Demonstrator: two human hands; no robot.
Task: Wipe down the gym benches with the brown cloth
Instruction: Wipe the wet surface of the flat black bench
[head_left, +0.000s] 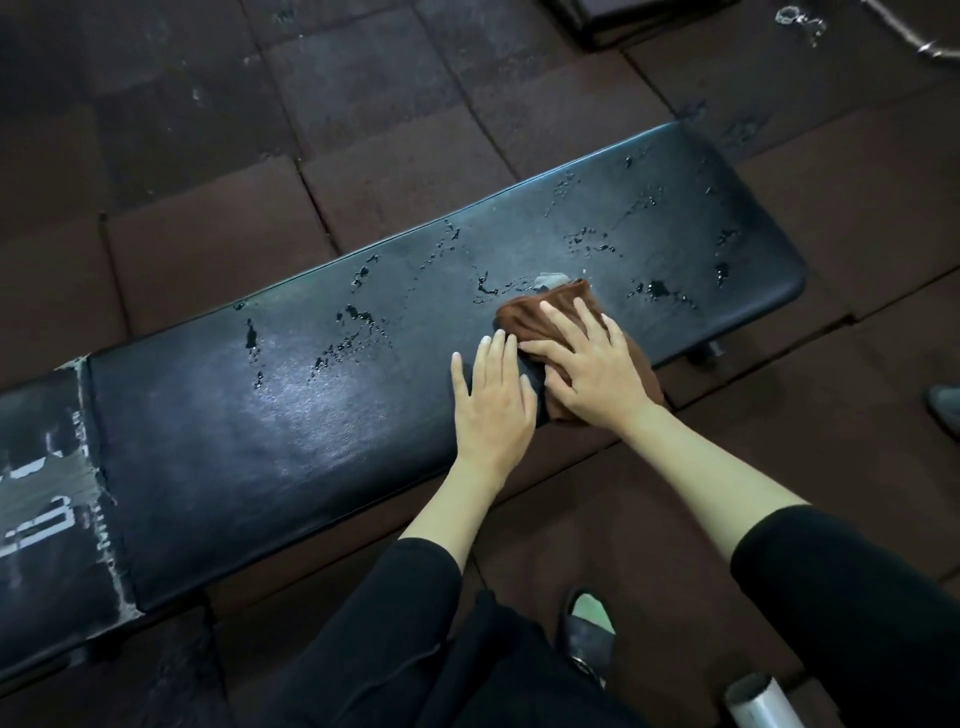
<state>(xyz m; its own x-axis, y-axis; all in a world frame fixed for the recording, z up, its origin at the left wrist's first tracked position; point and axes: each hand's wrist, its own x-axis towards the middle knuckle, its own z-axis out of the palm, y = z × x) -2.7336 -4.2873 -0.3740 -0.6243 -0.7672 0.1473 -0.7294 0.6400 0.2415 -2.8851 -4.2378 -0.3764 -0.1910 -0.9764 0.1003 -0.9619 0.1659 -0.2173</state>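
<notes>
I see right hand (592, 370) flat on cloth (551, 306) | left hand (493, 397) flat beside it, wet bench (260, 405) | floor tiles (410, 176) beyond fingertips

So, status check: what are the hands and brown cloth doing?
Right hand flat on brown cloth, pressing it to bench. Left hand flat on bench beside it. Water droplets ahead; nothing blocking.

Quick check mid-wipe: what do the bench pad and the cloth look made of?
Bench pad: looks like black vinyl or faux leather, grained with a soft sheen; water beads on it. Brown cloth: soft matte fabric, probably microfibre or terry, bunched in folds under the right hand.
</notes>
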